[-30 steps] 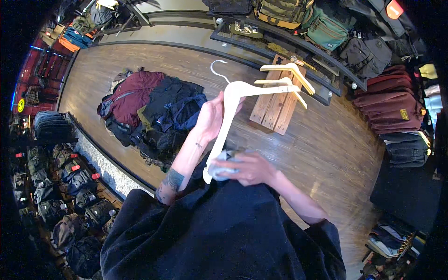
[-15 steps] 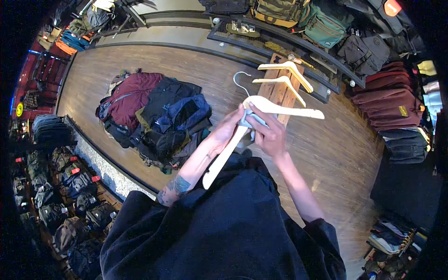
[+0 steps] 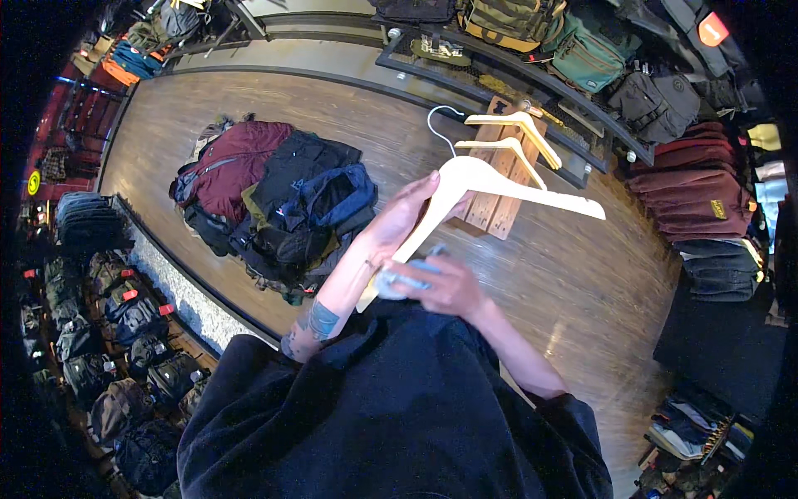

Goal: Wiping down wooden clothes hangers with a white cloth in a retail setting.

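Note:
A pale wooden clothes hanger [image 3: 470, 175] with a metal hook is held up in front of me, one arm sloping down toward my chest. My left hand [image 3: 407, 212] is closed round the hanger near its middle, the thumb lying along the wood. In my right hand [image 3: 449, 287] is a bunched light-blue cloth [image 3: 405, 279], which wraps the lower arm of the hanger close to its end. The right fingers are somewhat blurred. Beyond the held hanger, two more wooden hangers [image 3: 517, 151] lie on a slatted wooden bench [image 3: 501, 212].
A heap of jackets [image 3: 274, 195], maroon, black and blue, lies on the wooden floor at left. Shelves with backpacks [image 3: 586, 62] line the far side. Folded maroon garments [image 3: 690, 183] are stacked at right. More bags [image 3: 133, 333] hang at lower left.
My right hand has slid the cloth from the hanger's middle down to near the end of its lower arm. My left hand keeps hold of the hanger, which has shifted slightly.

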Action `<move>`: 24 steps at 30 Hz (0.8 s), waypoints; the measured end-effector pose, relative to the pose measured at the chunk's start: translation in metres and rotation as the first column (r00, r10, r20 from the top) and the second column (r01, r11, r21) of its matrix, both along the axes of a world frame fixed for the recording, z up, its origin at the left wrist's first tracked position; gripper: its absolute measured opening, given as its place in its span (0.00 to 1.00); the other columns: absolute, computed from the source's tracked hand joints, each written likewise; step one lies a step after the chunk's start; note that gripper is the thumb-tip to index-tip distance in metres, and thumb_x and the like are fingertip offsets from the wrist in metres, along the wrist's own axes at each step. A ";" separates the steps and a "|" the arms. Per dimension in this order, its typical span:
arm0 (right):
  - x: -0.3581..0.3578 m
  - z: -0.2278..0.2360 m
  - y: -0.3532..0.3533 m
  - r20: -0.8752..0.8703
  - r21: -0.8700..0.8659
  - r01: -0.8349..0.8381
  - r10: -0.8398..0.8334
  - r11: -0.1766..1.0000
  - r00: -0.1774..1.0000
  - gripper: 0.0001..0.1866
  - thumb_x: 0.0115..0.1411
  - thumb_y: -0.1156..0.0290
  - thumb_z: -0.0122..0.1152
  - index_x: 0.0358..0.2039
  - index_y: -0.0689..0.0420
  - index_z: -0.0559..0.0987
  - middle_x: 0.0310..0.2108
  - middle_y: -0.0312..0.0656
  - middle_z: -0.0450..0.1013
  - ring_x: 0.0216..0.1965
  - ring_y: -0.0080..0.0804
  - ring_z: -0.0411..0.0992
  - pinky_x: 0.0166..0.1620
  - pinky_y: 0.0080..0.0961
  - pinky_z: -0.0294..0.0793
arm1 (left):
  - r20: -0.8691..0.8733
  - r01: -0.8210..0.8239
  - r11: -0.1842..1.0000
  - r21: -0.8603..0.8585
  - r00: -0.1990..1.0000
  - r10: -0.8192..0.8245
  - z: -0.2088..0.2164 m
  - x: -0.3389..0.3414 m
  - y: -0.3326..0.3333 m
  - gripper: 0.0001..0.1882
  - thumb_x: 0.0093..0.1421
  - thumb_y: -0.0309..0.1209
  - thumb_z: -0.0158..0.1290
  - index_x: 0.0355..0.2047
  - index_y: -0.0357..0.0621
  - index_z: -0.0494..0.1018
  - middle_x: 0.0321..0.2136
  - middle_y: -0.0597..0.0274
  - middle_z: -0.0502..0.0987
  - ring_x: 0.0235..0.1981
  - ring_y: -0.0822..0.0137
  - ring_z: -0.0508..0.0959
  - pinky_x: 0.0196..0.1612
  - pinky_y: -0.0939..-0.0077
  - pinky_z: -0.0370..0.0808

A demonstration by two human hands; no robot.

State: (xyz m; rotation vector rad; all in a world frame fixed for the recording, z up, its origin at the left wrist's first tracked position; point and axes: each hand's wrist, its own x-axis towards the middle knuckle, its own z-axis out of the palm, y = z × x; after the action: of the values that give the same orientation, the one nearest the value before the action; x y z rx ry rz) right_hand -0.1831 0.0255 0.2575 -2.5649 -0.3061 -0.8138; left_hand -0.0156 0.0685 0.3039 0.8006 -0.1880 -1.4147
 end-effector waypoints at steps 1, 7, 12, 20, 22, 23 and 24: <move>0.002 0.008 -0.010 -0.009 0.008 0.083 -0.083 0.996 0.996 0.26 0.52 0.75 0.60 0.51 0.33 0.80 0.58 0.19 0.73 0.27 0.22 0.70 0.30 0.18 0.75 | 0.020 0.006 1.000 0.011 1.000 -0.006 0.004 0.001 -0.001 0.29 0.74 0.43 0.40 0.63 0.29 0.60 0.59 0.44 0.70 0.59 0.57 0.73 0.67 0.66 0.67; 0.024 0.028 -0.064 -0.076 0.239 0.541 -0.540 0.806 0.838 0.24 0.50 0.79 0.60 0.47 0.42 0.84 0.55 0.29 0.76 0.36 0.33 0.78 0.41 0.28 0.80 | -0.055 -0.050 0.997 0.053 0.997 0.053 -0.019 0.002 0.007 0.27 0.74 0.44 0.40 0.63 0.36 0.63 0.58 0.53 0.73 0.57 0.63 0.75 0.64 0.68 0.69; 0.020 0.011 -0.031 -0.070 0.116 0.466 -0.461 0.877 0.885 0.25 0.48 0.80 0.61 0.47 0.43 0.84 0.55 0.32 0.76 0.31 0.33 0.77 0.35 0.26 0.80 | -0.133 -0.075 0.996 0.058 0.988 0.082 -0.024 0.002 0.008 0.28 0.73 0.47 0.39 0.62 0.39 0.64 0.55 0.56 0.75 0.56 0.63 0.74 0.60 0.67 0.71; -0.005 0.022 0.003 -0.030 0.103 -0.178 0.182 0.979 0.983 0.21 0.40 0.74 0.64 0.38 0.41 0.84 0.56 0.23 0.76 0.26 0.22 0.69 0.25 0.18 0.73 | -0.091 -0.286 0.945 0.156 0.949 0.302 -0.040 0.018 0.017 0.29 0.75 0.45 0.30 0.64 0.34 0.59 0.59 0.51 0.70 0.61 0.62 0.70 0.69 0.68 0.62; -0.005 0.019 -0.007 -0.047 0.034 -0.165 0.167 0.986 0.985 0.22 0.41 0.72 0.63 0.40 0.39 0.84 0.57 0.22 0.74 0.28 0.24 0.72 0.26 0.17 0.74 | -0.113 -0.266 0.949 0.171 0.951 0.287 -0.039 0.014 0.019 0.29 0.75 0.45 0.30 0.65 0.34 0.58 0.59 0.51 0.70 0.63 0.62 0.68 0.71 0.69 0.59; -0.001 0.015 -0.016 -0.079 -0.006 -0.078 0.078 0.997 0.994 0.22 0.41 0.72 0.63 0.40 0.39 0.84 0.57 0.23 0.75 0.30 0.25 0.73 0.27 0.19 0.76 | -0.098 -0.256 0.949 0.182 0.956 0.277 -0.042 0.011 0.019 0.28 0.75 0.45 0.33 0.63 0.35 0.61 0.58 0.51 0.71 0.61 0.62 0.70 0.68 0.69 0.62; 0.004 0.012 -0.026 -0.107 -0.049 0.008 -0.013 0.999 0.994 0.21 0.41 0.72 0.63 0.39 0.39 0.84 0.56 0.24 0.75 0.31 0.27 0.75 0.29 0.21 0.77 | -0.099 -0.255 0.950 0.181 0.956 0.275 -0.045 0.010 0.020 0.28 0.75 0.45 0.33 0.63 0.35 0.61 0.58 0.51 0.71 0.61 0.62 0.70 0.68 0.69 0.62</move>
State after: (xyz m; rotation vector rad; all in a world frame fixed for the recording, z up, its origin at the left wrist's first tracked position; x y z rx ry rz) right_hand -0.1787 -0.0004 0.2696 -2.6462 -0.2826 -0.6774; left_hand -0.0058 0.0888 0.2591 0.8383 0.1317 -1.2289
